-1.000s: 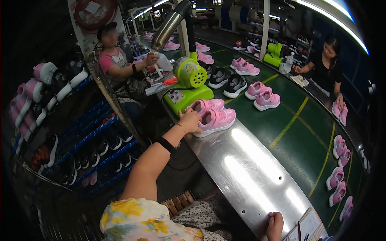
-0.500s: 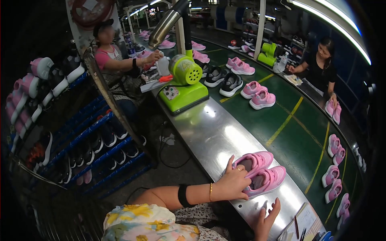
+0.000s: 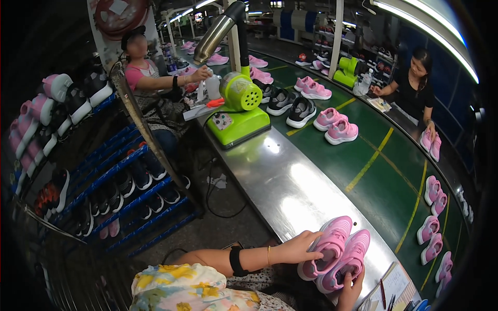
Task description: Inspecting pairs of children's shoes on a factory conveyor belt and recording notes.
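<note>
A pair of pink sneakers is at the edge of the metal bench, toes pointing away from me and heels nearest me. My left hand [image 3: 300, 249] grips the left pink sneaker [image 3: 337, 234] from its outer side, thumb at the shoe's opening and the other fingers partly hidden behind it. Around the heel end of the right pink sneaker [image 3: 358, 248] my right hand [image 3: 353, 291] is closed, its thumb by the collar. The two shoes lie side by side, touching or nearly so. Whether their heels rest on the bench, I cannot tell.
Beyond the metal bench [image 3: 280, 179] runs a green conveyor [image 3: 371, 150] carrying pink and black shoes. A lime-green blower machine [image 3: 238, 124] stands at the bench's far end. Near my right hand lie a notepad [image 3: 389, 290] and pens. Shoe racks [image 3: 119, 181] stand left; two co-workers sit beyond.
The pink sneakers have turned so their toes point away, and shifted toward me. My right hand, open and apart before, now holds the right shoe. My left hand has moved to the left shoe's side.
</note>
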A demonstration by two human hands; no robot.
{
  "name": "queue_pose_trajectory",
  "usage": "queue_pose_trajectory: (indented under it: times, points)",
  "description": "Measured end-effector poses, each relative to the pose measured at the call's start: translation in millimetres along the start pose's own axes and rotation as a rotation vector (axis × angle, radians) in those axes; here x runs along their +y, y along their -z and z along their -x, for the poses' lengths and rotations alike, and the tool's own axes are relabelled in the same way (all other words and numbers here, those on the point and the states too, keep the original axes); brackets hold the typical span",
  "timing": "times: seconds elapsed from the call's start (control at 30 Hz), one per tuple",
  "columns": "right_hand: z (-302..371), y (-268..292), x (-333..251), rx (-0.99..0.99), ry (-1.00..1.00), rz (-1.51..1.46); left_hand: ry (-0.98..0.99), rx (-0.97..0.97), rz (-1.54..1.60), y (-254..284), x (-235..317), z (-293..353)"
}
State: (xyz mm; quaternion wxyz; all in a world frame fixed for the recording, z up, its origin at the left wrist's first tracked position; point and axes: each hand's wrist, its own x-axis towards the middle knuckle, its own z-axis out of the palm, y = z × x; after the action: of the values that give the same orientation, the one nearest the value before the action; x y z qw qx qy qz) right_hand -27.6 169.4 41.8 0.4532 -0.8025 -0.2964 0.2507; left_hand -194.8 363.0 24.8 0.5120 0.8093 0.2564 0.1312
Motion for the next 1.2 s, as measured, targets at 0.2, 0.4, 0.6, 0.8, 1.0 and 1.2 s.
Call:
queue_pose_trajectory:
  times: [0.2,0.4,0.6,0.8,1.0,1.2]
  points:
    - [3,-3,-14,-0.001,-0.069,-0.143,0.011,-0.031,0.081,-14,-9,-2]
    - [0,-1,4,-0.008,-0.046,-0.456,0.201,-0.058,0.496,-4,-2,-2]
    - [-2,-18,5,0.144,-0.189,-1.109,0.345,-0.142,1.035,-8,-15,-7]
    - [-9,-33,-7,0.104,-0.232,-1.108,0.315,-0.168,1.191,-16,-28,1]
    - [-14,-40,-11,0.084,-0.237,-1.113,0.272,-0.197,1.259,-13,-29,4]
    - [-16,-44,-14,0.068,-0.233,-1.13,0.247,-0.226,1.33,-8,-21,6]
